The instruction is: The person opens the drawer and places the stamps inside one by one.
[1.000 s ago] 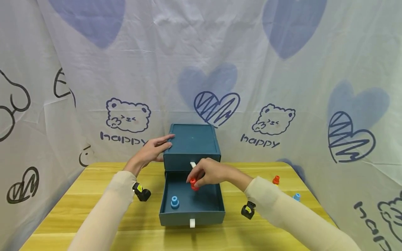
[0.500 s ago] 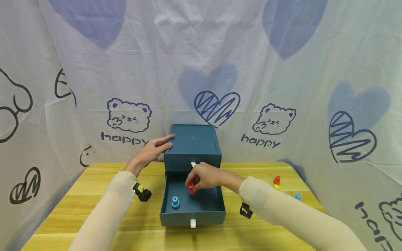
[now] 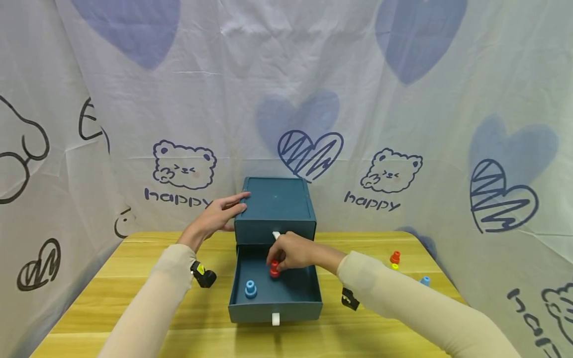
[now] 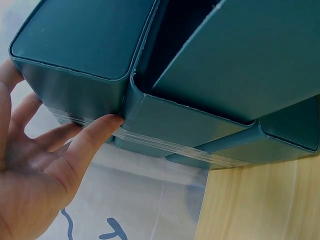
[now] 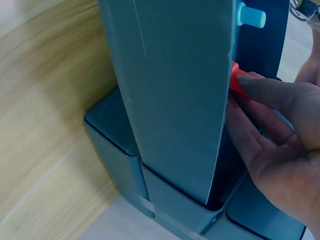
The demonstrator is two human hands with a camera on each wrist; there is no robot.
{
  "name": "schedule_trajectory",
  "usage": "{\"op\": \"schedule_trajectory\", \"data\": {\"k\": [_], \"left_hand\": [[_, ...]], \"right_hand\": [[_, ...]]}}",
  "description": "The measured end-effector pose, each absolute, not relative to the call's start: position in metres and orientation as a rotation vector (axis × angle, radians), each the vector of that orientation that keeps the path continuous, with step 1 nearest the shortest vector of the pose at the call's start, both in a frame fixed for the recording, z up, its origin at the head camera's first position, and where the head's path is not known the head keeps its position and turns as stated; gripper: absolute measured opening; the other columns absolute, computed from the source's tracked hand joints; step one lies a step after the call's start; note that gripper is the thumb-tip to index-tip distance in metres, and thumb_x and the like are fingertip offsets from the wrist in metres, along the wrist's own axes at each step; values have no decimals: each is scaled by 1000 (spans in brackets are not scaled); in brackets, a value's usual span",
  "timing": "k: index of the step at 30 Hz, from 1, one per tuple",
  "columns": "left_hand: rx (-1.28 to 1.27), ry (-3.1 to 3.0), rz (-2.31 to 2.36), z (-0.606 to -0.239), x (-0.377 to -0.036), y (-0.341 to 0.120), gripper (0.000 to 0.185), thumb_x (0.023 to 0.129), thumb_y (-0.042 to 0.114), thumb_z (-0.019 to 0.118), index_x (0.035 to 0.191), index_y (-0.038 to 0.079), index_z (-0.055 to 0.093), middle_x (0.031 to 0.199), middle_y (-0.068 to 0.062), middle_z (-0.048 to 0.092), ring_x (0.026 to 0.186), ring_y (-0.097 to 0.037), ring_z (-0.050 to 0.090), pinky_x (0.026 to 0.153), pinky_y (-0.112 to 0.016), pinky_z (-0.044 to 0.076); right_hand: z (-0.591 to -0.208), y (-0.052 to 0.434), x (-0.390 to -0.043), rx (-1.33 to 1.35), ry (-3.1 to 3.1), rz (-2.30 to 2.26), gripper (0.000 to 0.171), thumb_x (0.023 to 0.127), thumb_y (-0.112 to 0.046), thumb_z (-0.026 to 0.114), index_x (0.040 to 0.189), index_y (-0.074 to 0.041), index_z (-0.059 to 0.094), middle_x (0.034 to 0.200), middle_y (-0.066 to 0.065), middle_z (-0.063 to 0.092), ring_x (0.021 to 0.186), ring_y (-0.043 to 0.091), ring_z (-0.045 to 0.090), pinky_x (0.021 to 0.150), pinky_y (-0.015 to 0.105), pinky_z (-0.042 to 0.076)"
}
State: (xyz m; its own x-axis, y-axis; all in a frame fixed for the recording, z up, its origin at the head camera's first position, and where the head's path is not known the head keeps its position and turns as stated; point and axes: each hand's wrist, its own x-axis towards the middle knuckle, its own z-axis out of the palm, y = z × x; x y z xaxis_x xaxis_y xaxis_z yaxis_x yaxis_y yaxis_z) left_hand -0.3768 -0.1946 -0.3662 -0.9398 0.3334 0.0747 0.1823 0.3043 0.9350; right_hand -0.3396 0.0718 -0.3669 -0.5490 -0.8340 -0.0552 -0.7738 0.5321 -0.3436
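Head view: lower centre, right hand is pinching red stepped plastic peg inside dark-teal plastic drawer; centre left, left hand is touching dark-teal boxy plastic cabinet.
Left wrist view: left side, fingers are resting apart against cabinet.
Right wrist view: right side, thumb and finger are clamping the peg.

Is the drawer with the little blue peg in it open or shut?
Open: the drawer sticks out from the box, its floor shows, and the right hand holds a red peg inside it.
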Motion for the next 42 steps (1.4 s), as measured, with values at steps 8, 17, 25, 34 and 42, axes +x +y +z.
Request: {"op": "schedule_trajectory", "data": {"k": [8,17,25,34,42], "left_hand": [[486,2435,1703,-365,-376,-194,58,108,40,53,162,27,36,173,-14,21,157,-42,26,109,-63,48],[495,2431,1701,-363,-375,-194,59,108,39,53,162,25,36,172,-15,21,157,-42,26,109,-63,48],[501,2422,1710,-364,-376,-195,59,108,38,53,162,24,35,172,-15,21,157,-42,25,109,-62,49],[487,2426,1704,-364,-373,-194,59,108,39,53,162,24,35,172,-17,22,157,-42,26,110,-65,46],[486,2428,1705,-364,-373,-194,58,109,39,52,162,24,35,172,-16,22,157,-42,26,109,-64,47]], "right_hand": [[-365,76,-339,-1296,2547,-488,22,90,-2,77,111,-8,79,105,6,80,88,9,73,79,16,59],[-349,101,-337,-1237,2547,-614,24,91,-2,76,114,-7,79,113,8,78,96,15,74,87,25,63],[-334,135,-336,-1204,2547,-748,27,93,-7,76,119,-4,76,120,14,76,101,18,74,87,25,63],[-334,171,-335,-1157,2577,-861,25,94,-9,75,118,-4,76,118,17,76,101,19,74,85,28,64],[-333,197,-335,-1125,2601,-924,25,93,-7,75,118,-6,76,117,12,77,101,21,75,88,32,64]]}}
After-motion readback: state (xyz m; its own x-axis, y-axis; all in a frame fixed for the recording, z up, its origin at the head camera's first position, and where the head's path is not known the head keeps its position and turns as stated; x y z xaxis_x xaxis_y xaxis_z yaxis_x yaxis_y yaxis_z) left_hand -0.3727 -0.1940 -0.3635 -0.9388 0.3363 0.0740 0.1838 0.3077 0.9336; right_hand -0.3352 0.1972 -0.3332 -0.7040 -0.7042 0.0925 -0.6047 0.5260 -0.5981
